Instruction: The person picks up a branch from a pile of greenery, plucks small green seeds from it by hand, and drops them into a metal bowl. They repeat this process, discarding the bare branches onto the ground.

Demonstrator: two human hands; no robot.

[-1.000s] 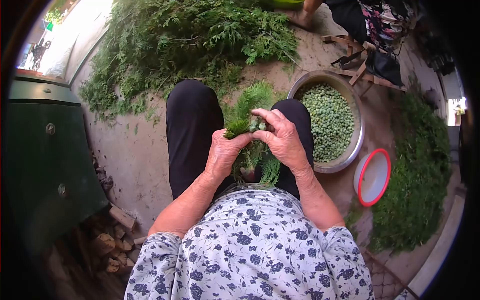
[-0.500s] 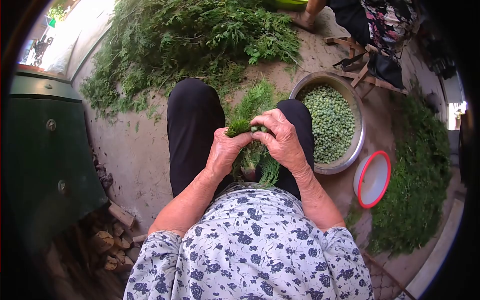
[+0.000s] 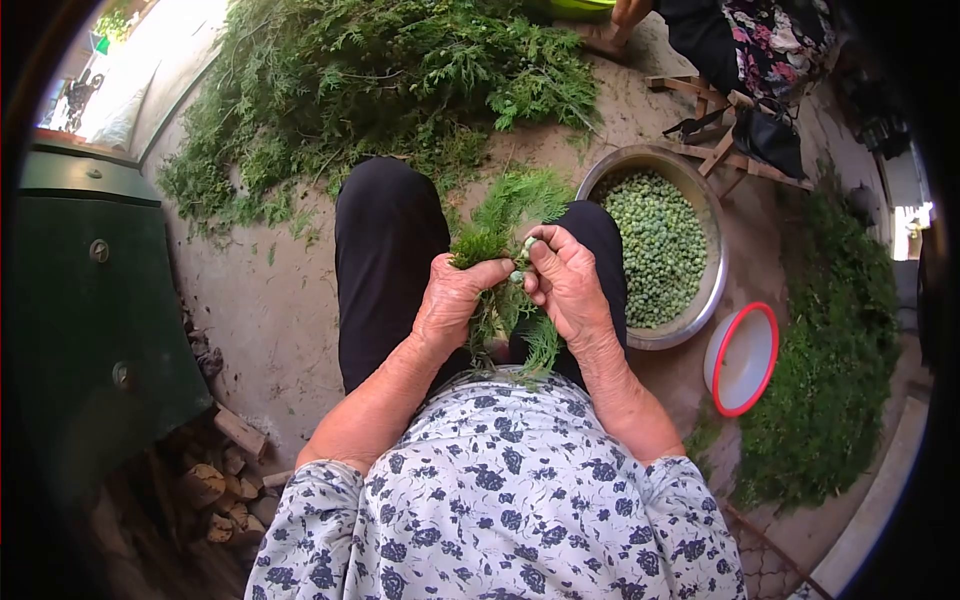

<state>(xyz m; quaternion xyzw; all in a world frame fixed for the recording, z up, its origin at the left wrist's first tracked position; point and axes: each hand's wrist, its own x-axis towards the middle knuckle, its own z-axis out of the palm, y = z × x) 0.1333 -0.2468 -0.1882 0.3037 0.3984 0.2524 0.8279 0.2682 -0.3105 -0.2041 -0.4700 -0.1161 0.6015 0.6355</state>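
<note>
The left hand (image 3: 452, 300) is gripping 1 green sprig (image 3: 490, 238) over the lap, fingers closed around it. The right hand (image 3: 567, 285) is pinching 1 small cone (image 3: 527, 243) on that sprig. 1 metal basin (image 3: 716, 275) of cones and 1 red-rimmed bowl (image 3: 742, 358) are sitting at the right.

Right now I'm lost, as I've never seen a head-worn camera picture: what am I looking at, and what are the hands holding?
No machine: the camera sits on a seated person's head and looks down. The left hand grips a green sprig; the right hand pinches a small green cone at it. On the ground lie a metal bowl full of such cones, a red-rimmed white bowl and a heap of cut branches. Another person is at the top edge.
</note>
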